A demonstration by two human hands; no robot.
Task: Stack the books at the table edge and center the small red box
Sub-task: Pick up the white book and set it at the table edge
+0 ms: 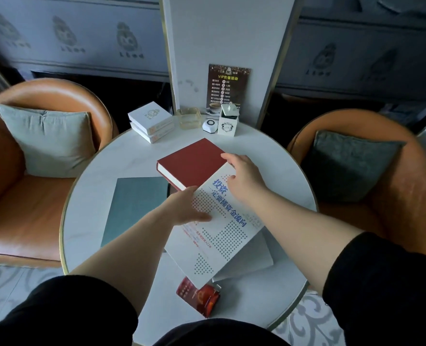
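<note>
A white book point(222, 236) with blue lettering and dot patterns lies tilted across the middle of the round white table point(276, 156). My left hand point(184, 208) grips its left edge and my right hand point(244, 178) holds its far corner. Just beyond it sits a red hardcover book point(189, 163), touching my right fingertips. A grey-teal book point(134, 206) lies flat at the left. Another pale book point(254, 260) shows under the white one. The small red box point(202, 295) lies near the table's front edge.
At the table's back stand two stacked white boxes point(152, 123), a glass ashtray point(189, 118), a white call button point(210, 126), a white holder point(228, 121) and a dark menu card point(228, 86). Orange armchairs with cushions flank the table left point(32, 196) and right point(381, 196).
</note>
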